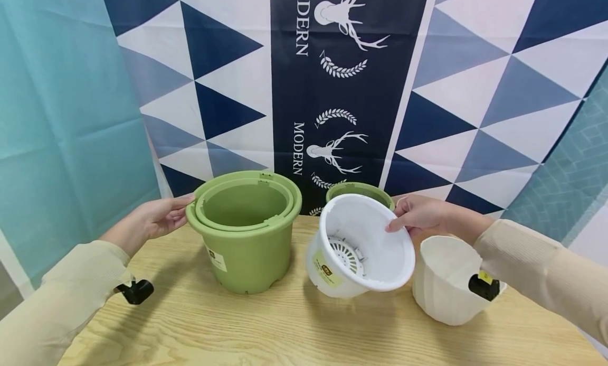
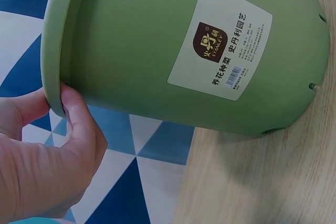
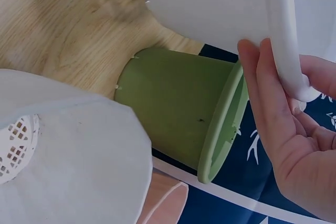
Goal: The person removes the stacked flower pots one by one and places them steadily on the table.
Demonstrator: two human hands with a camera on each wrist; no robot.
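Note:
At the left of the head view stands a large green flower pot (image 1: 252, 263) with a pale label, and a second green pot (image 1: 237, 205) is nested inside it. My left hand (image 1: 161, 218) pinches the outer pot's rim (image 2: 52, 51) between thumb and fingers. Right of centre, a white flower pot (image 1: 380, 236) with a slotted bottom and a green-yellow label tilts toward me. My right hand (image 1: 423, 215) grips its rim, thumb inside and fingers along the outer wall, as the right wrist view shows.
A smaller green pot (image 3: 173, 103) stands behind the white one, near the patterned cloth backdrop (image 1: 237, 81). An off-white faceted pot (image 1: 442, 287) sits at the right under my forearm. Part of a pinkish pot (image 3: 165, 198) shows beside it. All stand on a wooden table (image 1: 228, 329).

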